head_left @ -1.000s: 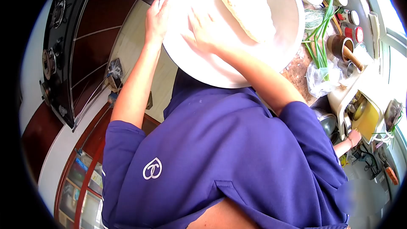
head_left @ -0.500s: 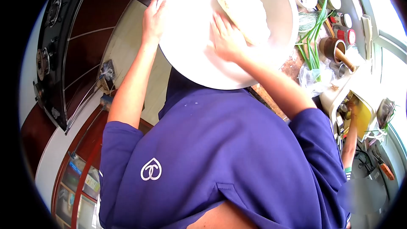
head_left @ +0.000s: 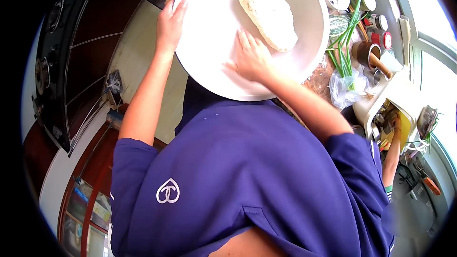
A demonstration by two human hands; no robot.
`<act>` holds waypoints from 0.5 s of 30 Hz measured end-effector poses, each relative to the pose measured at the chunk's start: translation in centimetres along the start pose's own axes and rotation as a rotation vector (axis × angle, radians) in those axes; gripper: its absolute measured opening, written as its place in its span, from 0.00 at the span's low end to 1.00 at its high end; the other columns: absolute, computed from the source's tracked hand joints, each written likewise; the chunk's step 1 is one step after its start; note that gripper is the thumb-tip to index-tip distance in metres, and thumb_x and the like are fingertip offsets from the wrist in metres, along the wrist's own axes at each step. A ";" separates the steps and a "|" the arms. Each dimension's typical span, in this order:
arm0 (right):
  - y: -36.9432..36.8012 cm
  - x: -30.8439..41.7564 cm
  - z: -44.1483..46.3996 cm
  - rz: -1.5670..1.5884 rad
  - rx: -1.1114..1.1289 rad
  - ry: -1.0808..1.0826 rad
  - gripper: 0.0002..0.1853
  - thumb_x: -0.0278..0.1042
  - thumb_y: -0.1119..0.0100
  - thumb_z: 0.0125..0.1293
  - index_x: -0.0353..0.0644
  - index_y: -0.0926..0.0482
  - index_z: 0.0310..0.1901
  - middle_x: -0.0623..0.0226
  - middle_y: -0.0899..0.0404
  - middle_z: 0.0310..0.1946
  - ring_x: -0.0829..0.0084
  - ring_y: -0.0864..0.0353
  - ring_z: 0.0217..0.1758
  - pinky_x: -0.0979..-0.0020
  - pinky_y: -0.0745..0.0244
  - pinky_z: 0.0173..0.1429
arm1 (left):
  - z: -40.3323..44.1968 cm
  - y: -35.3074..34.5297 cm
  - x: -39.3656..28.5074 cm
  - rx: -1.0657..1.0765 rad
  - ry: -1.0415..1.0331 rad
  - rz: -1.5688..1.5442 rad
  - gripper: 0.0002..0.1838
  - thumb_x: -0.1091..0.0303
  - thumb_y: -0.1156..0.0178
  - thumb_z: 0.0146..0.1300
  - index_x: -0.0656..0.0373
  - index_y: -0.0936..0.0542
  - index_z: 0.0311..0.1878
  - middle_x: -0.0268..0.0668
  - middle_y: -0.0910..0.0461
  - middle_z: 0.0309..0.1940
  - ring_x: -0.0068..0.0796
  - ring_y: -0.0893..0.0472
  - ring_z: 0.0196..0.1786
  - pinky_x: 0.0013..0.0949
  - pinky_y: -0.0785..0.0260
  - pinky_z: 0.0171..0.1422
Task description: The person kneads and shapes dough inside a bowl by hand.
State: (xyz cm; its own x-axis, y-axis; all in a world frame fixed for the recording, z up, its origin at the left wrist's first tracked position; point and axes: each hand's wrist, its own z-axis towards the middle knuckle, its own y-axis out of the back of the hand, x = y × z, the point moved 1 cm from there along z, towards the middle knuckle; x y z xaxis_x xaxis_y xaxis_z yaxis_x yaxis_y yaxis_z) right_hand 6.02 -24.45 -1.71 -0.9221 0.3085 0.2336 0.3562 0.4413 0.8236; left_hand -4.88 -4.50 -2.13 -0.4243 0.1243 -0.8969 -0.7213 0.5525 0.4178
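Note:
A wide white basin with a dark rim is in front of my body. Inside it lies an elongated lump of pale dough, slanting from upper left to lower right. My left hand grips the basin's rim on the left side, its thumb on the inner wall and its other fingers hidden beyond the rim. Just below the dough, my right hand rests palm down in the basin, fingers spread and holding nothing. A narrow gap shows between most of its fingers and the dough.
Along the right counter stand green onions in a plastic bag, a striped green gourd, jars and a brown mortar with its pestle. Another person's arm reaches over a sink. A stove is at far left.
My right hand has drawn back from the dough's lower edge toward me, its thumb spreading out. The dough shows more fully. My left hand keeps its hold on the rim.

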 end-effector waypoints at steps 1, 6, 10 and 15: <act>-0.9 -0.1 -1.6 0.043 -0.029 -0.008 0.52 0.68 0.54 0.64 0.20 0.51 0.68 0.40 0.52 0.72 0.52 0.53 0.77 0.59 0.52 0.75 | 0.1 0.0 0.0 -0.023 -0.030 0.001 0.23 0.51 0.46 0.69 0.68 0.23 0.44 0.42 0.20 0.34 0.30 0.22 0.38 0.33 0.32 0.46; -0.4 0.1 2.8 0.067 -0.227 -0.042 0.51 0.68 0.54 0.64 0.18 0.47 0.66 0.39 0.49 0.70 0.53 0.46 0.73 0.58 0.48 0.73 | -0.1 -0.2 -0.3 -0.039 -0.057 -0.055 0.24 0.50 0.45 0.68 0.68 0.24 0.38 0.44 0.21 0.30 0.31 0.23 0.34 0.35 0.31 0.43; -0.1 0.0 2.6 0.021 -0.208 -0.044 0.51 0.67 0.55 0.65 0.17 0.47 0.66 0.38 0.47 0.69 0.52 0.43 0.71 0.58 0.47 0.72 | 0.4 0.0 0.9 -0.016 -0.052 -0.022 0.24 0.50 0.45 0.68 0.68 0.23 0.39 0.44 0.20 0.30 0.32 0.22 0.35 0.34 0.31 0.43; -1.7 -0.5 -1.5 0.089 -0.165 0.026 0.51 0.68 0.53 0.63 0.19 0.46 0.66 0.41 0.49 0.71 0.53 0.49 0.74 0.58 0.51 0.74 | -0.1 0.0 -0.5 -0.054 -0.031 -0.015 0.23 0.51 0.44 0.67 0.67 0.22 0.41 0.44 0.19 0.31 0.32 0.22 0.35 0.35 0.31 0.43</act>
State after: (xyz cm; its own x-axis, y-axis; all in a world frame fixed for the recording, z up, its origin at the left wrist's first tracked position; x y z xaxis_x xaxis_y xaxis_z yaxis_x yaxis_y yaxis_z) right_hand 5.68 -26.68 -2.45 -0.8923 0.3173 0.3210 0.4091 0.2683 0.8722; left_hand -4.73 -4.67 -1.64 -0.3970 0.1419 -0.9068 -0.7560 0.5097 0.4108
